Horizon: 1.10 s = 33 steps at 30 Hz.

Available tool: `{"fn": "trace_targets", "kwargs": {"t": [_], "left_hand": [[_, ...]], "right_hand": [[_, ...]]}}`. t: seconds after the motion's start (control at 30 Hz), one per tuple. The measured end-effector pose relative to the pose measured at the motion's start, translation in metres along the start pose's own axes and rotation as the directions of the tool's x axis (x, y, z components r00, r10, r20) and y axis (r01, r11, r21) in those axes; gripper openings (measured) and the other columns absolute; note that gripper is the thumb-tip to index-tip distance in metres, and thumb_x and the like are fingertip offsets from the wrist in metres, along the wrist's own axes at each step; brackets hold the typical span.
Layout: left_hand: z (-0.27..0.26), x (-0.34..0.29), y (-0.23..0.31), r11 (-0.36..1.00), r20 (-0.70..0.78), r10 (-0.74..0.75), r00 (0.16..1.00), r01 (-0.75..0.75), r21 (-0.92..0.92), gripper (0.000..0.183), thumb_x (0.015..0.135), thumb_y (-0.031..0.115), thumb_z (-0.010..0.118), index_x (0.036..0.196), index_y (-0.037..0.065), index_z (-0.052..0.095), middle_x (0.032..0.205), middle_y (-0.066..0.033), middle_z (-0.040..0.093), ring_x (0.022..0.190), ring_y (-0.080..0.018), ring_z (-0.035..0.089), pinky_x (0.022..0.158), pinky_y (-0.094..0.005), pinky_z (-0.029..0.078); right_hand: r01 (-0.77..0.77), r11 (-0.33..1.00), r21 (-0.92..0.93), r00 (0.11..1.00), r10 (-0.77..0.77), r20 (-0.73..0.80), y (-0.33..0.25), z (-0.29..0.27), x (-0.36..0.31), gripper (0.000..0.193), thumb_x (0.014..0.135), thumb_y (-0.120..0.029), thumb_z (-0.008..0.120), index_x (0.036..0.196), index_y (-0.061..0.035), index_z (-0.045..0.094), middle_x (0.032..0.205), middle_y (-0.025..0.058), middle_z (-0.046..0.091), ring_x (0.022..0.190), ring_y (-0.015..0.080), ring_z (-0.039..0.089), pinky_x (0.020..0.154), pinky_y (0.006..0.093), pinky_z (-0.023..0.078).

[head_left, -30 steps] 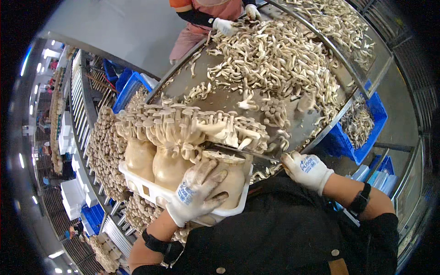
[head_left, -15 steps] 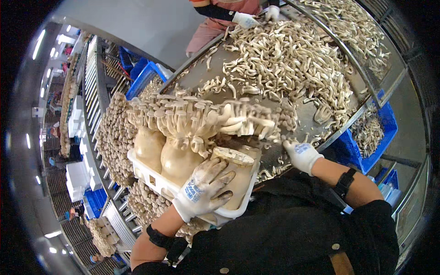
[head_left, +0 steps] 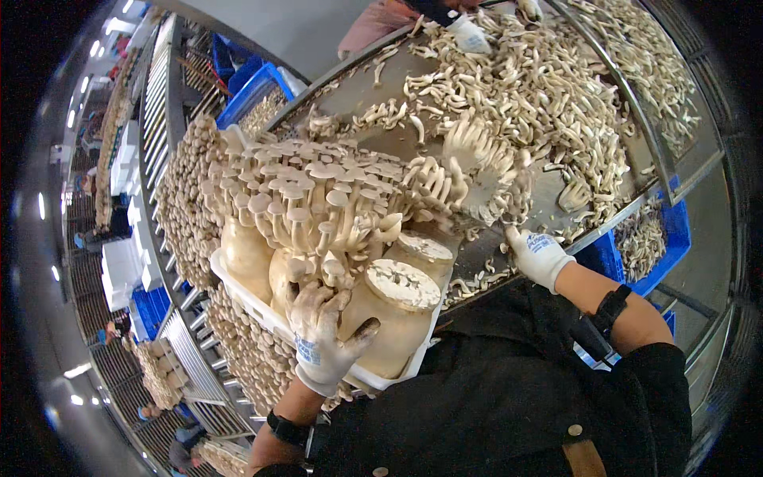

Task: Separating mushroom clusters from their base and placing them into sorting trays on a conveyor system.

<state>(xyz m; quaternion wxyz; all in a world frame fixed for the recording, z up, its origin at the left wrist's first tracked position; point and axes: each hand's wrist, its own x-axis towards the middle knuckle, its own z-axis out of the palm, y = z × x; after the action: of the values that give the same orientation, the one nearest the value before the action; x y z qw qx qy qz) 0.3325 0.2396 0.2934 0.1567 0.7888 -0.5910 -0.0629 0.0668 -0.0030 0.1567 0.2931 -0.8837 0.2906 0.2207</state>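
A white crate (head_left: pixel 274 319) holds pale, rounded bottles. Dense clusters of brown-capped mushrooms (head_left: pixel 310 171) rise from those on its far left side. Two bottles on the right show flat, cut tops; the nearer cut top (head_left: pixel 404 285) is whitish with dark specks. My gloved left hand (head_left: pixel 324 330) rests against a mushroom-topped bottle, thumb spread apart and fingertips below the caps. Beyond the crate, over the metal table (head_left: pixel 373 99), is a blurred mushroom clump (head_left: pixel 486 175). Close to its lower edge is my gloved right hand (head_left: pixel 539 256), fingers closed; anything in them is hidden.
Loose mushrooms (head_left: pixel 548 111) heap across the table, where a co-worker's gloved hand (head_left: pixel 469 34) reaches in. A blue crate (head_left: pixel 671 246) of mushrooms sits below the right edge. Left of me runs a roller conveyor (head_left: pixel 159 103) with more mushroom clusters (head_left: pixel 187 191).
My left hand has moved from the nearer cut bottle to the mushroom-topped one beside it. A mushroom clump has come off over the table, exposing a second cut top. My view has shifted slightly.
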Motion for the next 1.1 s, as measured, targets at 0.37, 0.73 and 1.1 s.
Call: {"fn": "trace_targets", "kwargs": {"t": [0.37,0.73,1.1], "left_hand": [[-0.02,0.023,-0.009,0.973,-0.178,0.214,0.961,-0.226,-0.054,0.045,0.067,0.023,0.074,0.105,0.004,0.061,0.099,-0.0139,0.053,0.101,-0.0364,0.051,0.088,-0.0507,0.04],[0.027,0.155,0.054,0.686,0.507,0.599,0.619,-0.724,0.073,0.056,0.07,0.039,0.07,0.113,0.007,0.055,0.12,-0.016,0.05,0.119,-0.035,0.043,0.106,-0.0517,0.027],[0.018,0.116,0.051,0.856,0.518,0.488,0.702,-0.501,-0.128,0.057,0.074,0.04,0.067,0.125,0.017,0.054,0.134,-0.0179,0.041,0.128,-0.0408,0.033,0.108,-0.0575,0.019]], "right_hand": [[0.007,0.999,0.033,0.998,-0.009,0.057,-0.027,0.014,0.0,0.022,0.086,-0.008,0.042,0.106,0.0,0.045,0.093,0.0278,0.06,0.088,0.0425,0.06,0.076,0.0478,0.047],[0.013,0.946,0.322,0.996,0.016,-0.088,0.025,-0.023,-0.007,0.035,0.077,-0.014,0.058,0.106,0.0008,0.043,0.086,0.0266,0.061,0.083,0.0427,0.06,0.071,0.0463,0.047],[0.054,0.949,0.311,0.949,0.048,-0.311,0.016,-0.007,-0.012,0.029,0.083,-0.017,0.056,0.105,-0.0007,0.044,0.086,0.0234,0.06,0.083,0.0406,0.059,0.069,0.0438,0.047]]}}
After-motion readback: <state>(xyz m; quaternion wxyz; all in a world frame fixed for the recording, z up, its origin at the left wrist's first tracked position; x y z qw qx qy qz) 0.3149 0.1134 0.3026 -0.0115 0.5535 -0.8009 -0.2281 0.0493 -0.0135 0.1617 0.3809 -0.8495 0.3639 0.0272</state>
